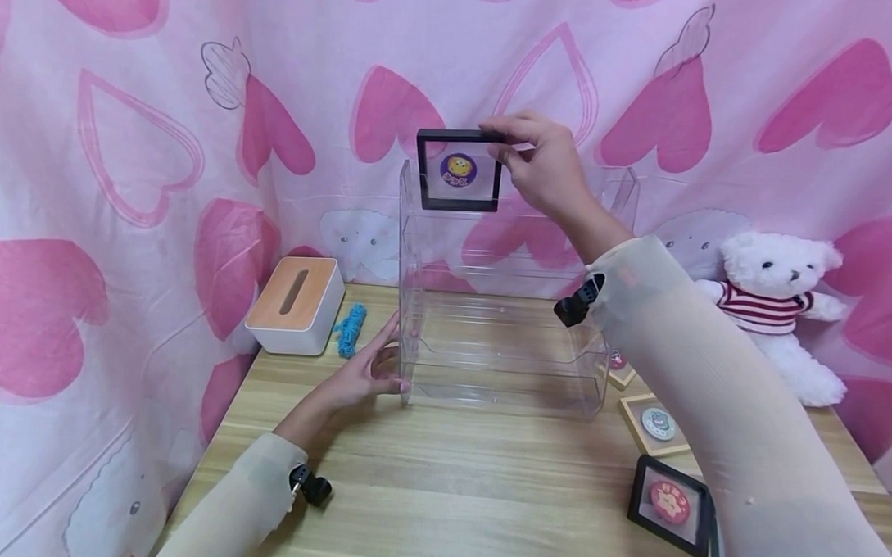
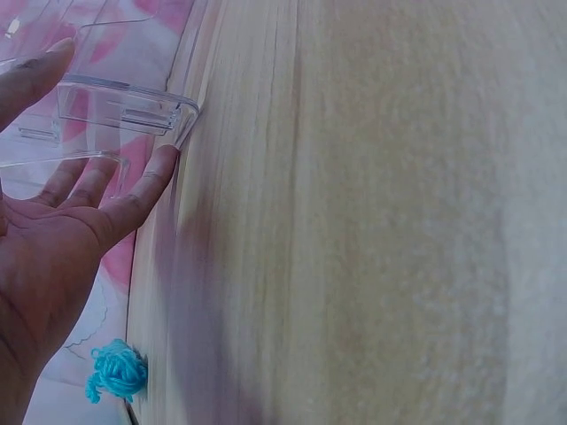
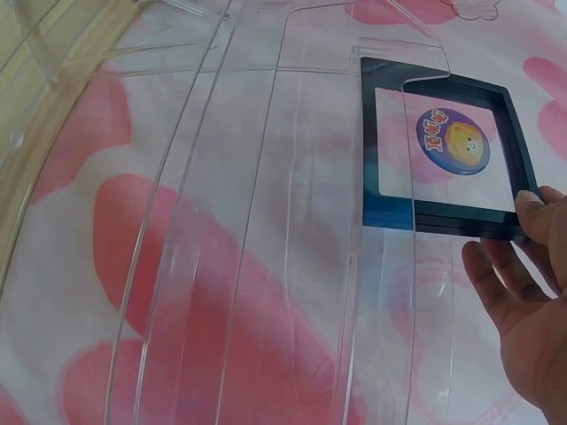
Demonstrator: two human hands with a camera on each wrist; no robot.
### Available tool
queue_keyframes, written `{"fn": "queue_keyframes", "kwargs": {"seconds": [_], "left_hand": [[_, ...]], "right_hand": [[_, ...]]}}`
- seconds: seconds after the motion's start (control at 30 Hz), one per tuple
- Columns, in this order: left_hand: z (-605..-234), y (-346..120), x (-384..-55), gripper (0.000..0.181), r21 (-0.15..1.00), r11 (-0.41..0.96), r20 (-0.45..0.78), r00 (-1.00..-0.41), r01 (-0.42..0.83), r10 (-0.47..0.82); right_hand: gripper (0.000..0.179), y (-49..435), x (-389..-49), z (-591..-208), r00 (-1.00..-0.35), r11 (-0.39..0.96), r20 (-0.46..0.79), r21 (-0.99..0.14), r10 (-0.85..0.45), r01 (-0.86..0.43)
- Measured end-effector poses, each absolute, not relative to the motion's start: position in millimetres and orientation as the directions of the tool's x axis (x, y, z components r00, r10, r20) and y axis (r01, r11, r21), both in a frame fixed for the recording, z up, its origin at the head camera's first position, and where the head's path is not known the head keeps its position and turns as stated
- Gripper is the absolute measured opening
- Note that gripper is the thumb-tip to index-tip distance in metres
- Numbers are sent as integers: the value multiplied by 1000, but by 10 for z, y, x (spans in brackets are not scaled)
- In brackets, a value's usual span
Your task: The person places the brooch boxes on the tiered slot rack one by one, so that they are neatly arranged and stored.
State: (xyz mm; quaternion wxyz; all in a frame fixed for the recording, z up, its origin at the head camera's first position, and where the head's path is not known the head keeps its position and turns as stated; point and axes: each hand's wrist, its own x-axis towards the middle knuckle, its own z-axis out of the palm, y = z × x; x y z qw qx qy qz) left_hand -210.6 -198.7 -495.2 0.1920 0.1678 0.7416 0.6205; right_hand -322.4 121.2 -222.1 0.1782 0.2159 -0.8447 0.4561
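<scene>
A clear tiered display rack point(image 1: 501, 387) stands upright on the table. Near its top left, my right hand point(image 1: 542, 163) pinches a square black photo frame point(image 1: 459, 204) by its upper right corner, thumb on the front. Inside the frame is a round purple badge point(image 1: 458, 171) with a yellow character. In the right wrist view, the frame's lower part overlaps the rack's top tier point(image 3: 425, 62). My left hand point(image 1: 361, 372) is at the rack's lower left side, its spread fingers point(image 2: 133, 199) against the clear plastic.
Left of the rack are a white tissue box with a wooden lid point(image 1: 294, 294) and a blue yarn bundle point(image 1: 351, 331). At right lie a wooden frame point(image 1: 636, 424) and a black frame with a red badge point(image 1: 669, 501). A white teddy bear point(image 1: 773, 310) sits behind them.
</scene>
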Motion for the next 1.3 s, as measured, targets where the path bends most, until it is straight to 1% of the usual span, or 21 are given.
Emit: {"fn": "queue_keyframes", "kwargs": {"seconds": [0.33,0.53,0.77,0.97,1.2,1.3], "left_hand": [[-4960,-1988,-2106,123,984,174,-55,-869,36,492],[-4953,-1982,-2101,122,982,183,-60,-871,34,487],[-4931,-1984,-2102,121,982,189,-68,-876,26,477],[-4925,-1983,-2092,123,985,171,-56,-866,34,496],[-4957,-1992,-2104,122,984,169,-38,-858,57,513],[-4967,-1998,-2109,122,984,169,-35,-859,60,510]], "right_hand": [[41,1274,-3203,-2192,-836,511,497,-669,-233,-540],[42,1431,-3162,-2188,-797,508,552,-627,-246,-591],[43,1714,-3037,-2180,-795,557,546,-587,-264,-588],[45,2002,-2927,-2293,-751,586,597,-513,-281,-627],[47,2364,-2720,-2406,-736,659,615,-434,-282,-615],[47,2505,-2644,-2426,-722,662,632,-416,-282,-623]]}}
